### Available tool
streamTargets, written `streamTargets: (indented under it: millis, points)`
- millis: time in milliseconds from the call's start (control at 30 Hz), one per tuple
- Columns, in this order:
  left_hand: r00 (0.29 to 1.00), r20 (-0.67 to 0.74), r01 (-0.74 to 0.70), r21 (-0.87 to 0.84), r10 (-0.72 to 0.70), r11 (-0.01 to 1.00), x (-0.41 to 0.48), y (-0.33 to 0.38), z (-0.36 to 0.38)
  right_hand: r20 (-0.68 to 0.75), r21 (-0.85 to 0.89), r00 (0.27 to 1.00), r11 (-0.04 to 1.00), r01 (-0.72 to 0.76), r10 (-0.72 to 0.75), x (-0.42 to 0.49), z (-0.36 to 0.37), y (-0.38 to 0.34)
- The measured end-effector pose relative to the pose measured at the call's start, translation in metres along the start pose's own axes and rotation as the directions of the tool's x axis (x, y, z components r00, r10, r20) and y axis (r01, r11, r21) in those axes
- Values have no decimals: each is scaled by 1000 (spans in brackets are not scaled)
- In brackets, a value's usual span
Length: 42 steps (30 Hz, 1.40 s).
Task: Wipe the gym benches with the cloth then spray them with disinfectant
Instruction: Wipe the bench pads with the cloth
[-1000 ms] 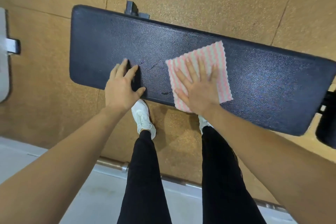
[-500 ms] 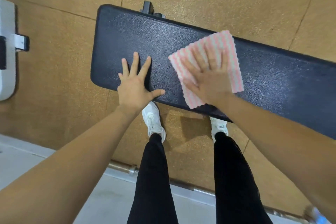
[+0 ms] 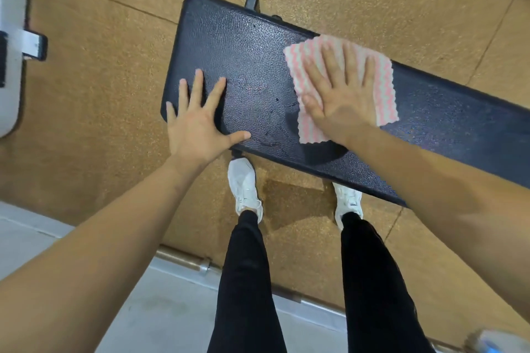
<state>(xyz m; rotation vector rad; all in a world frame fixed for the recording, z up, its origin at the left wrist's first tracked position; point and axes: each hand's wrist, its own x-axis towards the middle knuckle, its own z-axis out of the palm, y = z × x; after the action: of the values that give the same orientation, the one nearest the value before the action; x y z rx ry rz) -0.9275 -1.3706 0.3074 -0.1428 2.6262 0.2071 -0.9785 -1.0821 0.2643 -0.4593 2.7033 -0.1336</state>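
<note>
Pink-and-white striped cloth (image 3: pixel 385 94) pressed flat on the black padded gym bench (image 3: pixel 243 46).
On it lies the right hand (image 3: pixel 341 94), fingers straight and spread. Since a second ago the cloth has slid away from the left hand (image 3: pixel 198 126) to the bench's far edge. That hand rests flat near the bench end, fingers splayed wide.

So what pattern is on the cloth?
The cloth has wavy pink and white stripes, seen best in the head view, the only one.

Pink-white striped cloth (image 3: pixel 384 89) flat on black padded bench (image 3: pixel 243 46).
</note>
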Motion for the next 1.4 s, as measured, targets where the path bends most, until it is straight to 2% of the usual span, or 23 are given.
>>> streamTargets:
  millis: [200, 367, 500, 700, 833, 967, 1400]
  points:
    - [999, 47, -20, -2, 20, 1000, 10, -3, -4, 45, -65, 994, 993, 99, -97, -64, 34, -38]
    - [999, -2, -42, -1, 42, 999, 3, -11, 3, 45, -52, 989, 988, 144, -142, -79, 44, -44]
    - [998, -63, -25, -63, 21, 998, -12, -25, 13, 62, -78, 976, 974, 211, -207, -70, 37, -32]
    - [996, -82, 31, -149, -43, 988, -22, -40, 23, 10, -9, 1000, 1000, 5, -5, -11, 13, -14]
    - [996, -72, 35, -267, -57, 963, -21, -42, 27, -3, -19, 1000, 1000, 8, -8, 29, -1, -22]
    - [994, -91, 25, -315, -56, 949, -19, -48, 26, -16, -17, 1000, 1000, 17, -18, 44, -4, -41]
    - [986, -162, -31, -422, -42, 906, -21, -54, 23, 92, -84, 972, 971, 225, -218, -69, 44, -66]
